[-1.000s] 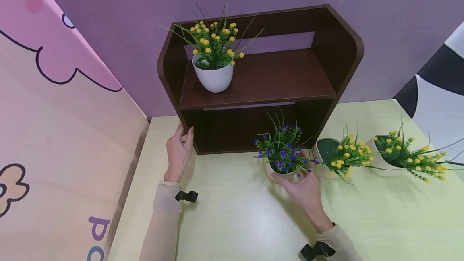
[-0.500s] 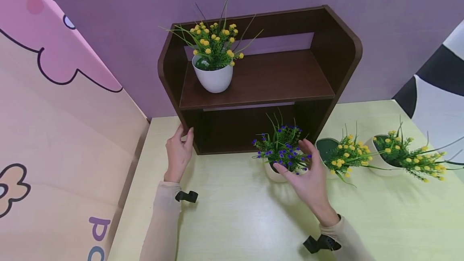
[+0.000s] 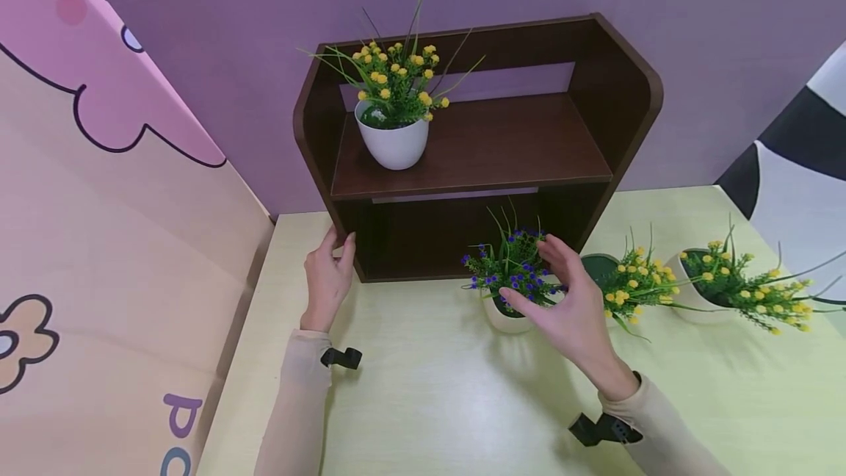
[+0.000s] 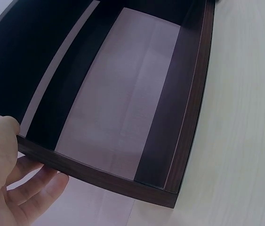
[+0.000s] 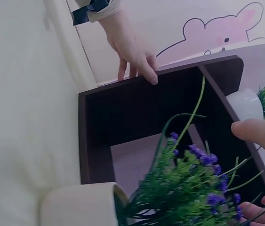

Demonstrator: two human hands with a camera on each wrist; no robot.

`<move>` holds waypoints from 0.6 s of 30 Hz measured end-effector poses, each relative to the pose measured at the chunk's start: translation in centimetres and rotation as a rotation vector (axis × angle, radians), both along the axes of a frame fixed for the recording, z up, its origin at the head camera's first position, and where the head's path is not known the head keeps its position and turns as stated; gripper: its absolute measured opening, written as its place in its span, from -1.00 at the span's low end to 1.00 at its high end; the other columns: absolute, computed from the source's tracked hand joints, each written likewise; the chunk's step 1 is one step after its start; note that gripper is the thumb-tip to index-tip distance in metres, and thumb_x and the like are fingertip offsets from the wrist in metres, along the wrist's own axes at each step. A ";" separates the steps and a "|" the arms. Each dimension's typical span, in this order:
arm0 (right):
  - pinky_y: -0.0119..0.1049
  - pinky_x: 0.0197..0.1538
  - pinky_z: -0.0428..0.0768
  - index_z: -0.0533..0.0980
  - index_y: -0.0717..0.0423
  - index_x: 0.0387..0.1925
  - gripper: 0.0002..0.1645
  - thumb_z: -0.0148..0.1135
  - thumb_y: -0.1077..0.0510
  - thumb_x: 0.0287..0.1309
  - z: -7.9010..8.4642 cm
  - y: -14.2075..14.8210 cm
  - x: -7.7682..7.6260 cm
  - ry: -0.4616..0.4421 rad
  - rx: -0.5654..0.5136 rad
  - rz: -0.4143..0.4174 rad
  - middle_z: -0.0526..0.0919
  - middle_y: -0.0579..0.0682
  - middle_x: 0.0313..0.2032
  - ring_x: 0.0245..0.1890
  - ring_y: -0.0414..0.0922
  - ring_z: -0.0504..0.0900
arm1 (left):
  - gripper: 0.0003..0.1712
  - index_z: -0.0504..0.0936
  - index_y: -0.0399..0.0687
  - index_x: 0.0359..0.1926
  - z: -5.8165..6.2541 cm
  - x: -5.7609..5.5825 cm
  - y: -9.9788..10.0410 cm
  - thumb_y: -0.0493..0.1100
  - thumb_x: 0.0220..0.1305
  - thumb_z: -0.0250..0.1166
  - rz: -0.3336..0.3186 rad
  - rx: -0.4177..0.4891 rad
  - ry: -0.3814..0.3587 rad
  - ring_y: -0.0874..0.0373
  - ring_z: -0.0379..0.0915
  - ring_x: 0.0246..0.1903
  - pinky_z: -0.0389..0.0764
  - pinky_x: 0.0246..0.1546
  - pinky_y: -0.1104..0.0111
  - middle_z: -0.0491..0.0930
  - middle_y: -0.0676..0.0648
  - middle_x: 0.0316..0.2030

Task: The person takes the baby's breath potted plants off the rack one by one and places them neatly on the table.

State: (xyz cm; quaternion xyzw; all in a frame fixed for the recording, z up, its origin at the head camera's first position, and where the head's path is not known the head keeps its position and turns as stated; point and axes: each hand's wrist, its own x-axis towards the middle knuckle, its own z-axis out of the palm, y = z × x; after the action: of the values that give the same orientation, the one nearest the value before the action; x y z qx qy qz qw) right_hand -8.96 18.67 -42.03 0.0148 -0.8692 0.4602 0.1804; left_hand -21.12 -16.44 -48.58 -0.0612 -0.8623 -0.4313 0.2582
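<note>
In the head view my left hand [image 3: 327, 278] grips the lower left side panel of a dark brown two-tier shelf [image 3: 509, 139]. Its thumb is inside the panel and its fingers outside, as the left wrist view also shows. A potted plant with blue-purple flowers [image 3: 522, 279] stands on the table in front of the shelf's lower tier, toward its right. My right hand [image 3: 578, 314] is just right of this plant, thumb and fingers spread apart around nothing. In the right wrist view the plant's cream pot [image 5: 80, 207] is clear of the fingers.
A white pot [image 3: 395, 147] with yellow flowers stands on the upper tier, at left. Two more yellow-flowered plants, a nearer one [image 3: 634, 281] and a farther one [image 3: 714, 285], stand on the pale table [image 3: 423, 402] right of the shelf. A printed panel [image 3: 132, 241] borders the left.
My right hand has let go of the blue-purple plant's pot, then lifted and drawn slightly right. The plant stays on the table. My left hand keeps its grip on the shelf.
</note>
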 end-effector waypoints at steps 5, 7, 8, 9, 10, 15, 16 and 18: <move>0.03 0.31 0.45 0.23 -0.01 0.43 0.13 0.62 -0.06 -0.15 1.0 0.0 -0.1 -0.012 0.044 0.043 0.49 0.02 0.32 0.30 -0.01 0.50 | -0.70 0.60 -0.05 -0.05 0.0 0.0 0.0 0.04 0.47 0.11 0.001 0.005 -0.007 -0.17 0.74 -0.26 0.75 -0.27 0.03 0.75 -0.24 -0.14; 0.02 0.29 0.47 0.25 -0.02 0.42 0.12 0.63 -0.06 -0.16 1.2 -0.1 -0.2 -0.010 0.065 0.058 0.51 0.02 0.31 0.28 -0.01 0.51 | -0.70 0.60 -0.05 -0.05 0.0 0.0 0.0 0.03 0.47 0.11 0.003 0.005 -0.005 -0.17 0.74 -0.26 0.75 -0.26 0.03 0.75 -0.24 -0.14; 0.02 0.27 0.49 0.25 -0.02 0.42 0.11 0.63 -0.07 -0.16 1.3 -0.1 -0.2 -0.008 0.078 0.064 0.52 0.01 0.30 0.28 -0.01 0.52 | -0.71 0.60 -0.05 -0.06 0.0 0.0 0.0 0.03 0.47 0.11 0.004 0.003 -0.004 -0.16 0.74 -0.26 0.75 -0.26 0.03 0.75 -0.24 -0.14; 0.02 0.25 0.50 0.26 -0.01 0.41 0.11 0.63 -0.07 -0.16 1.4 -0.2 -0.2 -0.004 0.089 0.068 0.53 0.02 0.29 0.27 0.00 0.52 | -0.71 0.60 -0.05 -0.06 -0.1 0.0 0.0 0.03 0.47 0.11 0.006 0.000 -0.003 -0.16 0.74 -0.26 0.75 -0.26 0.04 0.75 -0.24 -0.14; 0.02 0.23 0.51 0.26 -0.01 0.41 0.11 0.63 -0.08 -0.16 1.5 -0.3 -0.2 0.000 0.101 0.072 0.53 0.02 0.29 0.26 0.00 0.52 | -0.71 0.60 -0.05 -0.06 0.0 0.0 -0.1 0.03 0.47 0.11 0.009 -0.002 -0.003 -0.15 0.74 -0.26 0.75 -0.27 0.04 0.75 -0.24 -0.15; 0.06 0.21 0.52 0.27 0.00 0.41 0.10 0.62 -0.09 -0.15 2.0 -0.6 -0.4 0.022 0.138 0.095 0.53 0.02 0.30 0.27 0.01 0.53 | -0.72 0.60 -0.07 -0.09 0.0 -0.1 0.0 0.02 0.47 0.12 0.018 -0.015 0.005 -0.13 0.75 -0.28 0.75 -0.28 0.04 0.76 -0.24 -0.17; 0.07 0.22 0.51 0.27 0.00 0.41 0.09 0.62 -0.09 -0.15 2.2 -0.6 -0.5 0.024 0.142 0.101 0.53 0.02 0.30 0.27 0.01 0.53 | -0.72 0.60 -0.08 -0.09 0.0 -0.1 0.0 0.02 0.47 0.12 0.016 -0.015 0.005 -0.14 0.75 -0.28 0.75 -0.29 0.04 0.76 -0.24 -0.17; 0.09 0.23 0.51 0.29 0.01 0.40 0.07 0.61 -0.08 -0.14 2.5 -0.7 -0.7 0.029 0.151 0.114 0.54 0.03 0.28 0.26 0.02 0.53 | -0.71 0.60 -0.08 -0.09 0.1 -0.1 -0.1 0.02 0.47 0.13 0.013 -0.014 0.005 -0.14 0.75 -0.28 0.75 -0.29 0.03 0.76 -0.24 -0.17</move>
State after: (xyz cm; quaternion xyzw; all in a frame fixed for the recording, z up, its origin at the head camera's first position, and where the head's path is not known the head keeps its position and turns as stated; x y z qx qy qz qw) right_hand -9.64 18.02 -39.50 0.0844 -0.8965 0.4025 0.1648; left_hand -21.24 -16.49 -48.53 -0.0585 -0.8651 -0.4233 0.2628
